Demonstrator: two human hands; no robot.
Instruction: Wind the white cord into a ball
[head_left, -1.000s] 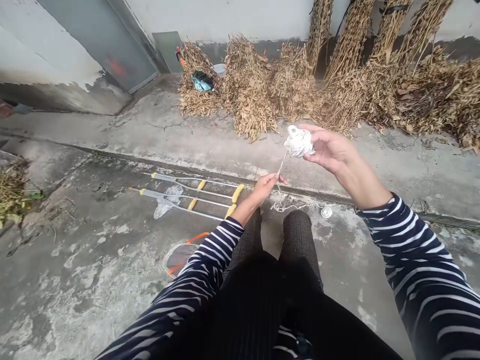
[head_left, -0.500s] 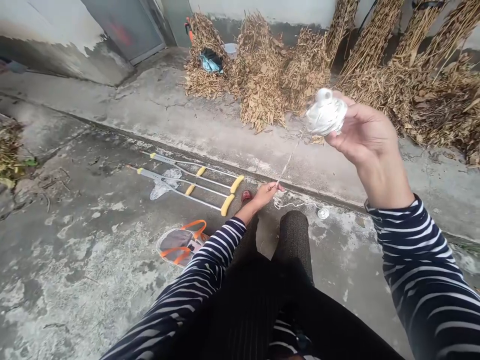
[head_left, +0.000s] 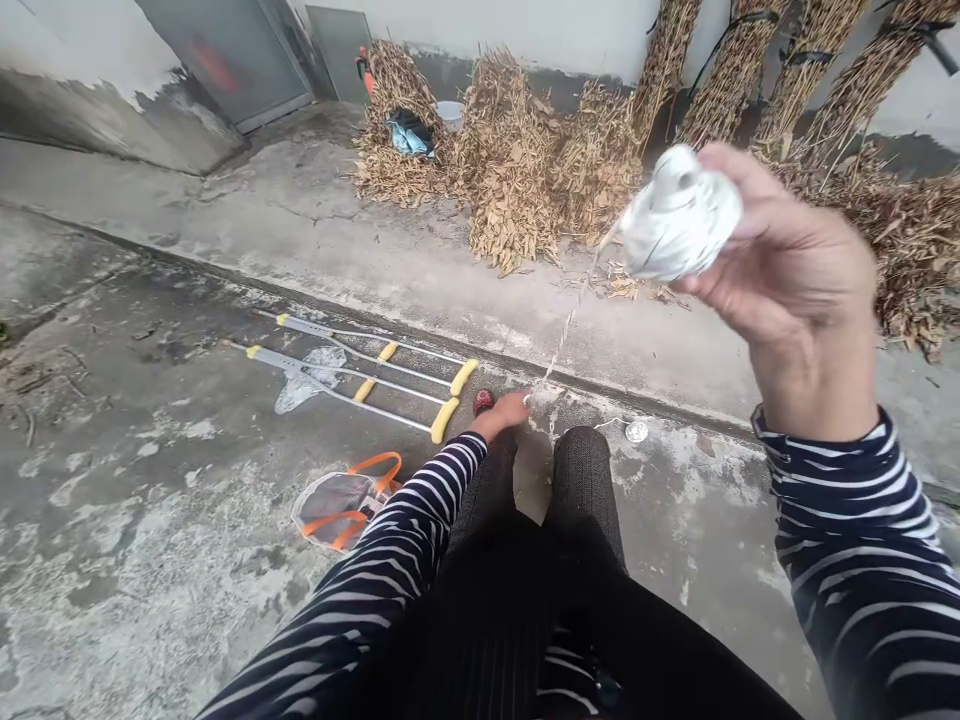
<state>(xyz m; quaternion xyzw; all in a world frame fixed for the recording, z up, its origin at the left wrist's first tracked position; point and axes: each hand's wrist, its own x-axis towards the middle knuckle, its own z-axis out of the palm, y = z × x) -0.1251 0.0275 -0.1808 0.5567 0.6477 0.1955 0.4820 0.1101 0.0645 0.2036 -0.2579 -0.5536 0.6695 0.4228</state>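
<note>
Our right hand [head_left: 806,265]: fingers clamped on wound ball of white cord [head_left: 682,222], raised in front of dried stalks [head_left: 517,150]. Strand [head_left: 566,335] slants down from ball to beside our left hand [head_left: 511,409]; we cannot tell whether left fingers grip it. Small white coil [head_left: 636,431] just beside our right knee [head_left: 586,465]. Crutches [head_left: 365,389] lie to our left, orange-handled bag [head_left: 334,500] nearer us.

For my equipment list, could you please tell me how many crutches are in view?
2: one crutch lies beside the concrete ledge, the other alongside it, nearer the orange-handled bag.
</note>
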